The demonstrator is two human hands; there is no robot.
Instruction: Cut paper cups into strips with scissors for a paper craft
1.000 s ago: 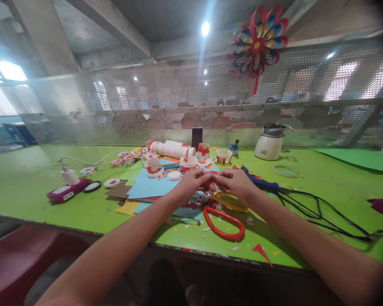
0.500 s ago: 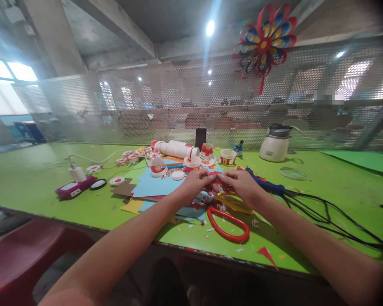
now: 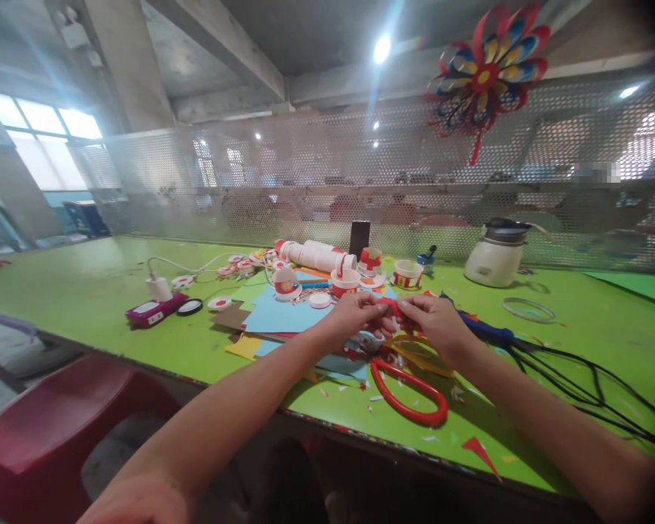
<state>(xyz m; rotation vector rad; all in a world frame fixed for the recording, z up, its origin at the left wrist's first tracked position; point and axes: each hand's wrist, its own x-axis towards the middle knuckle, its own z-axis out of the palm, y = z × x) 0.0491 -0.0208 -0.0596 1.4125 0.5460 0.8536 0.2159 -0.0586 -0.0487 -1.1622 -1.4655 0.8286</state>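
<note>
My left hand (image 3: 359,320) and my right hand (image 3: 431,320) meet over the table, their fingertips closed on a small piece of red paper (image 3: 394,308). Its exact shape is partly hidden by the fingers. Right below them lie big scissors with one red handle (image 3: 409,393) and one yellow handle (image 3: 423,355), blades pointing away to the left. Sheets of light blue paper (image 3: 276,313) are spread beyond my left hand. Paper cups with red decoration (image 3: 345,282) stand just behind the hands.
On the green table (image 3: 60,276), a purple power strip (image 3: 156,309) with a white charger sits left. Stacked white cups (image 3: 316,256) lie at the back. A glue gun with a blue handle (image 3: 488,331), black cords, a tape ring (image 3: 529,309) and a white kettle (image 3: 494,255) are at right.
The view has turned a little to the left, so everything sits further right. Both hands still pinch the red paper, which now shows more between the fingertips.
</note>
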